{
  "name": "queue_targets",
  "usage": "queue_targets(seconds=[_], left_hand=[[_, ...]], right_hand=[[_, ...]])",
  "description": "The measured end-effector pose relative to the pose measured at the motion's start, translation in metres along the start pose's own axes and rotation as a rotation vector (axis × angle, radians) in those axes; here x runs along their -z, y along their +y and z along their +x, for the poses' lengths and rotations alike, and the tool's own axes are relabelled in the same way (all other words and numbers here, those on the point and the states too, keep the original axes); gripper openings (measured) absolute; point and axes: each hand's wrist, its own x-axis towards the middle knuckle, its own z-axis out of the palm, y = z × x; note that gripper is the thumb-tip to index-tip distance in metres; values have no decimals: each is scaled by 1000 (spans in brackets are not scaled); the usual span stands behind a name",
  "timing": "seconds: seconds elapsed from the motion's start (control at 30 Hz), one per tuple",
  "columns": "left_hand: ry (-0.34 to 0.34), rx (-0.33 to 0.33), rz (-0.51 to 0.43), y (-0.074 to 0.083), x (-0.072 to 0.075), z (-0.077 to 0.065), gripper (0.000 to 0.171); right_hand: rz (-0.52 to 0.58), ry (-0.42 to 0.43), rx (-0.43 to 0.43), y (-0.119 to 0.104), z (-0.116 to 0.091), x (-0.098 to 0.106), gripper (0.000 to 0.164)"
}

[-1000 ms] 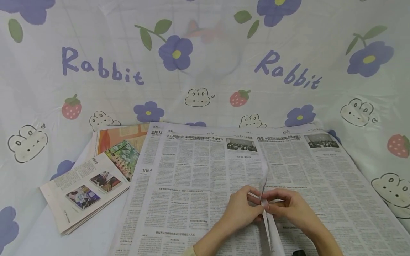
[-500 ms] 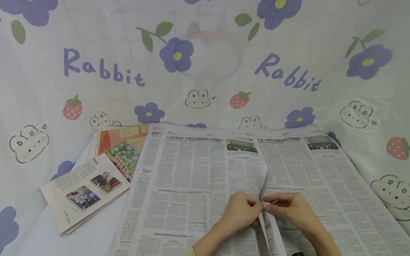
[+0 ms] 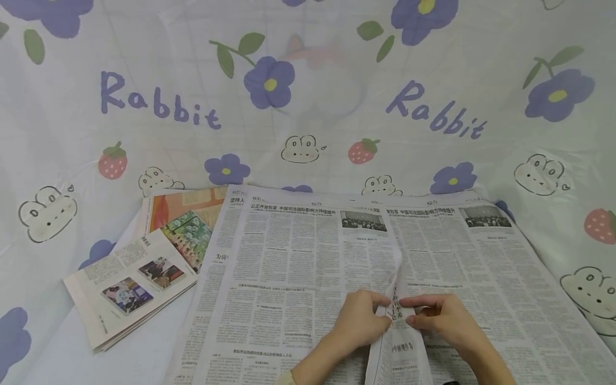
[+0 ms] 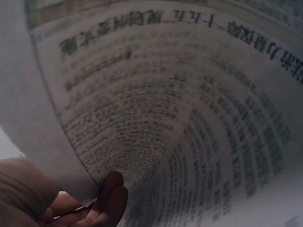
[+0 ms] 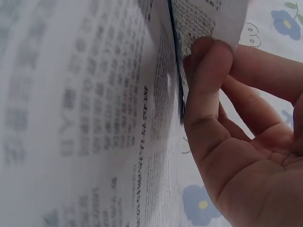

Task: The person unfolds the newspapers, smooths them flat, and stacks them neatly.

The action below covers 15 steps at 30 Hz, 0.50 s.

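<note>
Left fingers [image 4: 112, 203], right fingers [image 5: 210, 78] pinching newspaper [image 3: 284, 267], colour pages [image 3: 113, 267] only in head view

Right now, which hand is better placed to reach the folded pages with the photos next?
Probably the left hand: the folded pages lie on its side, and the right hand would have to cross past it. The left does pinch the newspaper, though, so it must first let go.
</note>
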Motion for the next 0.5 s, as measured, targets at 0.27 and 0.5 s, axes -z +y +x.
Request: queue_targets(seconds=[0.27, 0.5], left_hand=[[31, 29, -50, 1, 3, 3, 30], [81, -28, -154, 3, 16, 8, 28]], right_hand=[[38, 7, -53, 3, 0, 3, 45], [27, 136, -54, 1, -2, 7, 45]])
